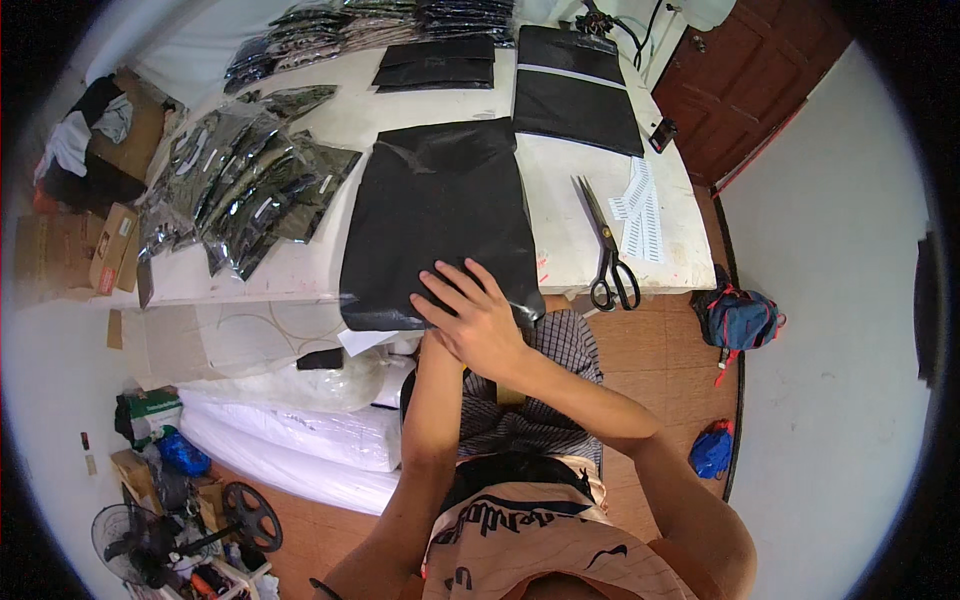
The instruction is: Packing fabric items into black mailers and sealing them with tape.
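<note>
Item: large black plastic pouch (pixel 440 200), centre of the frame, flat on the white surface (pixel 562 225). Glossy, lightly creased, upper edge slanting; contents hidden. Lower end projects past the surface's front edge.

Right hand (pixel 470 312): laid on the pouch's lower part, grip open, fingers spread, wrapped around nothing. Left hand: hidden beyond the wrist, beneath the right; state of its grip cannot be told.

Containers: clear plastic packets (pixel 250 190), left of the pouch, overlapping, dark folded fabric inside. Further packets (pixel 380 28), stacked along the top of the frame. Black pouches (pixel 435 65), upper centre; larger black pouches (pixel 575 100), upper right, contents not visible. Cardboard box (pixel 113 248), left, by the surface's end.

Edges and room: white surface shows between the pouch and the scissors (pixel 603 235), black-handled, blades slightly parted, handles at the front edge. A narrower strip lies between pouch and packets at left. Printed paper strips (pixel 642 215): right of the scissors.
</note>
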A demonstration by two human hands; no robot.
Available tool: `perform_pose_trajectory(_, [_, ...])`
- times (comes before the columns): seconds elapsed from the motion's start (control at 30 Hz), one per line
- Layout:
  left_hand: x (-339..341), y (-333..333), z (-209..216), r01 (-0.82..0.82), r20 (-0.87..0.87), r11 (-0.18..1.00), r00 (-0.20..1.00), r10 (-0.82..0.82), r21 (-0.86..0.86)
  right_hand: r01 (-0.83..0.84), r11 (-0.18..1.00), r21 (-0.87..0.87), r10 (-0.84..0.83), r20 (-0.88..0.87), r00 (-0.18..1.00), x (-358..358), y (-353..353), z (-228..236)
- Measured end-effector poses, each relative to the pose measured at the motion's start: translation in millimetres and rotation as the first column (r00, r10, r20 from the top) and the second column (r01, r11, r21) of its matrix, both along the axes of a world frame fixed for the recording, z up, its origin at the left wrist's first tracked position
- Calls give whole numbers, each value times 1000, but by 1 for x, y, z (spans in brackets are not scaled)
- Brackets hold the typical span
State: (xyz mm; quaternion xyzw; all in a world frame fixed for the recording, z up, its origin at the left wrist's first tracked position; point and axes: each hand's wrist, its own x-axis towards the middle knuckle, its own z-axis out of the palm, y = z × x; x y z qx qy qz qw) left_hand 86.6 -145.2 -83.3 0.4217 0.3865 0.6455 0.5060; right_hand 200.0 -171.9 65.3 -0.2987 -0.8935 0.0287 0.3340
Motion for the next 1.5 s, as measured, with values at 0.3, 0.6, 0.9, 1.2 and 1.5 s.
perform_pose_trajectory(0.3, [-38,-33,20,-3,-236,1000,972,0,-11,-28,1000,1,28,-63,998,-4,-8,5])
perform_pose_trajectory(0.6, [-34,-148,19,37,-450,999,892,-43,-22,3,999,-37,-5,-50,999,-1,-4,0])
perform_pose_trajectory(0.9, [-46,-65,68,32,-646,995,758,-84,-91,-2,990,-144,-11,-86,996,9,-9,3])
perform_pose_trajectory(1.2, [-83,-110,142,733,-429,500,309,-849,-462,87,985,-149,-119,-227,967,109,61,-5])
perform_pose_trajectory(1.5, [-196,41,116,333,-900,915,-285,330,230,-100,977,-190,129,151,980,108,177,-35])
